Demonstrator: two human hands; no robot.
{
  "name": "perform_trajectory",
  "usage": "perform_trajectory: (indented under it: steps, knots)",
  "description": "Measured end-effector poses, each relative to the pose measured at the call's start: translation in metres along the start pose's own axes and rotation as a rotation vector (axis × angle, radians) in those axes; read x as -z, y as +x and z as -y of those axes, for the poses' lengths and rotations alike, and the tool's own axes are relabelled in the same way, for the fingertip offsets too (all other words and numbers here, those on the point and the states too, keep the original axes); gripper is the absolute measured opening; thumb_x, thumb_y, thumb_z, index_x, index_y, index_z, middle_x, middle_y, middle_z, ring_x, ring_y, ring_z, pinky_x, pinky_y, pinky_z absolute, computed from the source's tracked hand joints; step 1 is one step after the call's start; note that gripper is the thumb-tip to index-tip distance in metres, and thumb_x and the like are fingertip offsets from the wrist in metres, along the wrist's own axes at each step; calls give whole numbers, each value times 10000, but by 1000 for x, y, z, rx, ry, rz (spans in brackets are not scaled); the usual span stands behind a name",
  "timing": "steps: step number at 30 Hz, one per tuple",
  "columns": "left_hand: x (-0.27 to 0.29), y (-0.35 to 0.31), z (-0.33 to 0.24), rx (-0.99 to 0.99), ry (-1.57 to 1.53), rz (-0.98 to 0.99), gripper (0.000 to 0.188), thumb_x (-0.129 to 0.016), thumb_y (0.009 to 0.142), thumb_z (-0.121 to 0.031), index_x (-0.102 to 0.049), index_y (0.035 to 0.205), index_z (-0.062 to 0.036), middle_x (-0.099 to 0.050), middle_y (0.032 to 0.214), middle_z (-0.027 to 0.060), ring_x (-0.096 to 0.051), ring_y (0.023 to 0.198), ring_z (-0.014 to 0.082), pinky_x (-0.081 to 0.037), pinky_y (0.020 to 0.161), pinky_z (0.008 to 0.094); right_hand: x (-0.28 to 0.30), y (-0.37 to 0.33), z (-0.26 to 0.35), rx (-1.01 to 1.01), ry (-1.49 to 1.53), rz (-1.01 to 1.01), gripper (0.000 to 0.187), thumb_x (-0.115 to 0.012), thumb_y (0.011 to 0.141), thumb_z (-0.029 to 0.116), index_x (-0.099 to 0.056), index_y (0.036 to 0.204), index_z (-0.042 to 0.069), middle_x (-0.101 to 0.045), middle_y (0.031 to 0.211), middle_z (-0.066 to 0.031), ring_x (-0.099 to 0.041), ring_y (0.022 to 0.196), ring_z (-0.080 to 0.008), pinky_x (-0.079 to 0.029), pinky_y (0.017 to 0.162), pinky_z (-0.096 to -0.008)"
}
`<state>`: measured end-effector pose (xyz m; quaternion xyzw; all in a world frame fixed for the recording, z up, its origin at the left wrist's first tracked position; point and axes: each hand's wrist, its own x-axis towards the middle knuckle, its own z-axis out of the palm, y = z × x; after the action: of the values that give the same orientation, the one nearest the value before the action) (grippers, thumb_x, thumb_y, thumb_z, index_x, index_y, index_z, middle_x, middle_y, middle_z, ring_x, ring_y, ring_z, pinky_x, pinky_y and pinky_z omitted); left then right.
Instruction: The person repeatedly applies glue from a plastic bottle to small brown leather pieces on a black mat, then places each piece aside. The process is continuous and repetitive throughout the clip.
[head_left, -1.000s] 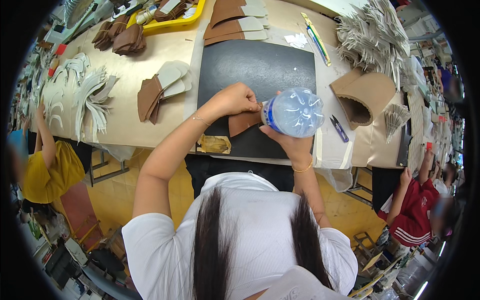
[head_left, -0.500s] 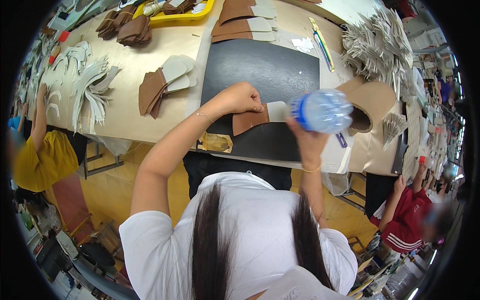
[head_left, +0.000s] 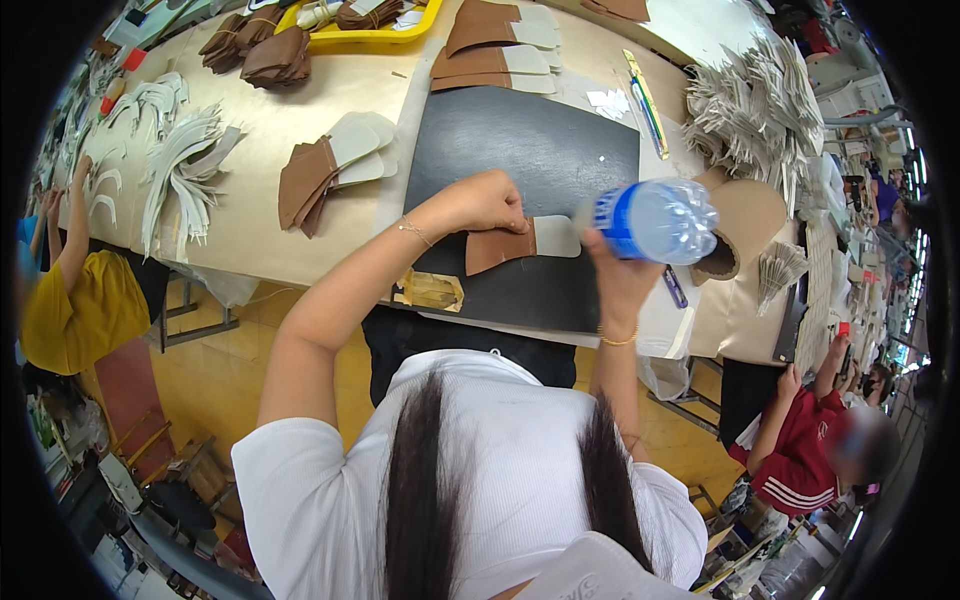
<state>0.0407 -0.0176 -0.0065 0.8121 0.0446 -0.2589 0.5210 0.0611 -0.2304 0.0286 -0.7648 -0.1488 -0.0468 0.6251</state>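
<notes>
The right hand [head_left: 615, 275] grips a clear plastic bottle [head_left: 655, 220]; the left hand [head_left: 485, 200] presses closed on a brown leather piece [head_left: 500, 246] on the black mat [head_left: 520, 150].

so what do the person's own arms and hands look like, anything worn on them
Both forearms are bare, with short white sleeves ending above the elbows. The left wrist carries a thin chain bracelet; the right wrist has a gold beaded bracelet. The left hand and right hand wear no gloves. No rings or watch can be made out.
</notes>
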Motion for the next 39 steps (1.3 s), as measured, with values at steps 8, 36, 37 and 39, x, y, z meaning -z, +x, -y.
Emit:
perform_trajectory:
  steps: [8,36,37,39]
  knots:
    - [1,-3,-4,35,-11,7,222,-726,738,-228,-678,712,-13,-611,606,66,-541,569,111,-432,532,290,-4,4,5,27,-103,1,377,-864,645,199,-671,901,-1,-692,832,-63,-653,765,-159,-511,729,-298]
    - [190,-62,73,-29,328,-552,439,-744,754,-355,-668,1015,-10,-633,885,54,-535,749,127,-454,672,283,42,6,0,28,122,-106,828,-852,668,266,-395,1289,-37,-571,1211,-187,-574,1086,-256,-466,950,-358]
    - [186,-81,88,28,280,-532,490,-760,728,-391,-667,1014,-6,-665,938,126,-604,799,205,-494,729,317,37,7,0,31,145,-100,833,-858,659,252,-393,1291,-29,-568,1211,-187,-568,1094,-252,-463,954,-359]
    - [168,-110,97,149,227,-506,493,-760,735,-376,-661,1041,-2,-651,1013,147,-619,860,224,-497,757,315,30,7,3,28,214,-75,841,-865,649,237,-391,1293,-23,-566,1209,-182,-561,1101,-250,-463,955,-361]
